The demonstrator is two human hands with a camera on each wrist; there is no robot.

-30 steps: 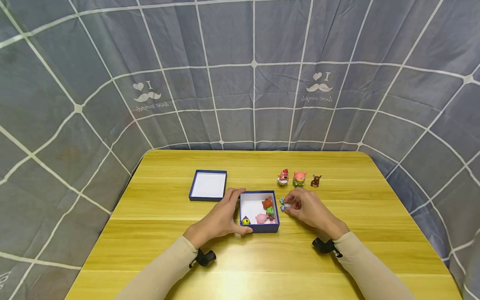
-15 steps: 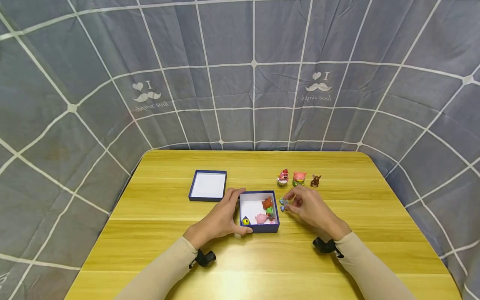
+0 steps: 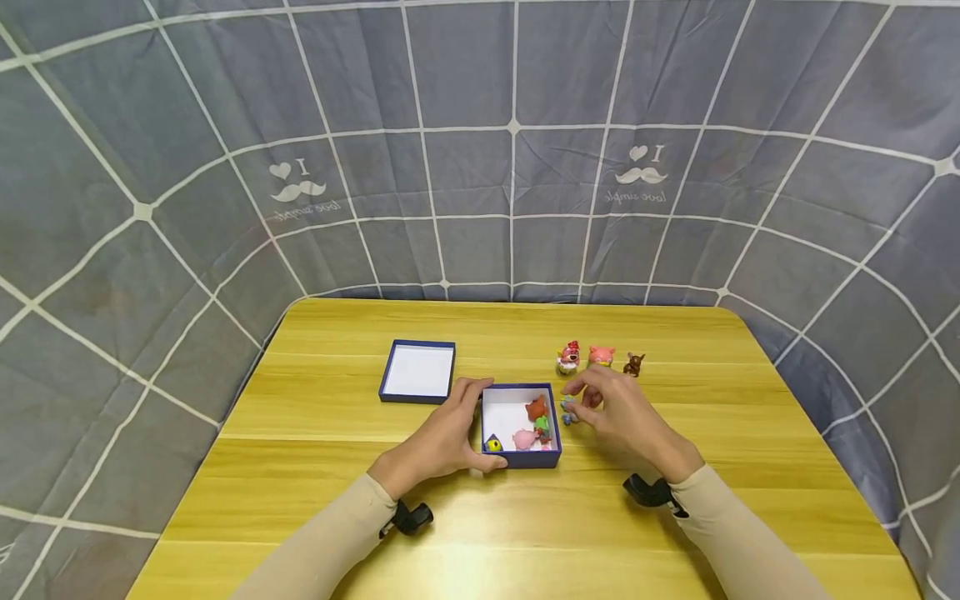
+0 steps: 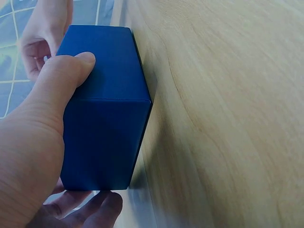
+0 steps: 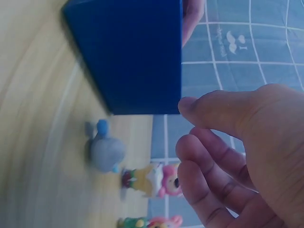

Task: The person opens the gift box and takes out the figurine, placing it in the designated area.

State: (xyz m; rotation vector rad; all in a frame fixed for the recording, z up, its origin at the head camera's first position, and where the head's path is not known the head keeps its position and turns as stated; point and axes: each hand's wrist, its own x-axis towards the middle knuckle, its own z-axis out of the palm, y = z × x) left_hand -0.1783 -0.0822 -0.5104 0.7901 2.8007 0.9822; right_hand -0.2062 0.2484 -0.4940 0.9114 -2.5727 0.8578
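My left hand (image 3: 442,437) grips the blue box (image 3: 521,459) by its left side, thumb on the near wall and fingers at the far corner. Inside the box lie an orange-red figurine (image 3: 536,408), a green one (image 3: 542,423), a pink one (image 3: 523,439) and a yellow-and-blue one (image 3: 492,444). A small blue-grey figurine (image 5: 107,153) rests on the table just right of the box, partly hidden in the head view. Over it hovers my right hand (image 3: 626,417), loosely bent; the right wrist view shows nothing between thumb and fingers.
The box lid (image 3: 417,372) lies with its white inside up, left of the box. Behind my right hand stand a red-and-white figurine (image 3: 568,358), a pink figurine (image 3: 602,356) and a brown one (image 3: 633,364). A grey checked curtain (image 3: 465,167) surrounds the wooden table (image 3: 480,533).
My right hand has shifted slightly away and up from the blue-grey figurine, its fingertips nearer the box rim and now covering part of the pink figurine behind. My left hand keeps its grip on the box.
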